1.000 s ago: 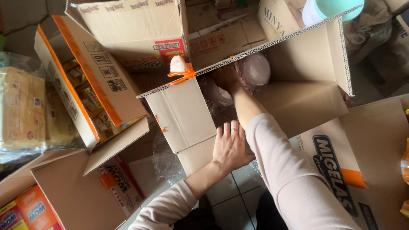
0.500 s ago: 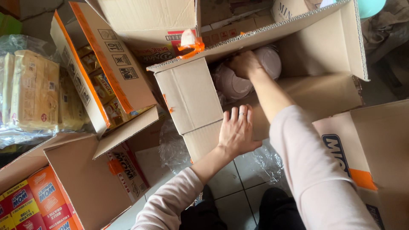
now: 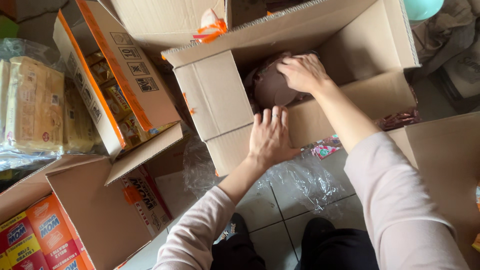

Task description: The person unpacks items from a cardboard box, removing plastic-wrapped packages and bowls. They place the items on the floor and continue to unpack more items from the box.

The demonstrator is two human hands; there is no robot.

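A large open cardboard box (image 3: 220,95) stands in front of me on the tiled floor. My left hand (image 3: 270,136) lies flat against its near wall, fingers together, holding nothing. My right hand (image 3: 301,73) reaches down inside the box and rests on a pinkish, plastic-wrapped round bundle (image 3: 271,89). Whether the fingers grip the bundle or only touch it, I cannot tell. The rest of the box's inside is hidden by its walls and flaps.
To the left stands an open box with orange trim (image 3: 112,80) holding packets. A lower left box (image 3: 75,220) holds orange and red packages. Wrapped yellow packs (image 3: 32,105) lie far left. Crumpled clear plastic (image 3: 305,180) lies on the tiles; another carton (image 3: 445,165) sits right.
The view has shifted so the big box sits lower and more central. My right hand has pushed deeper onto the bundle inside. My left hand stays pressed on the box wall.
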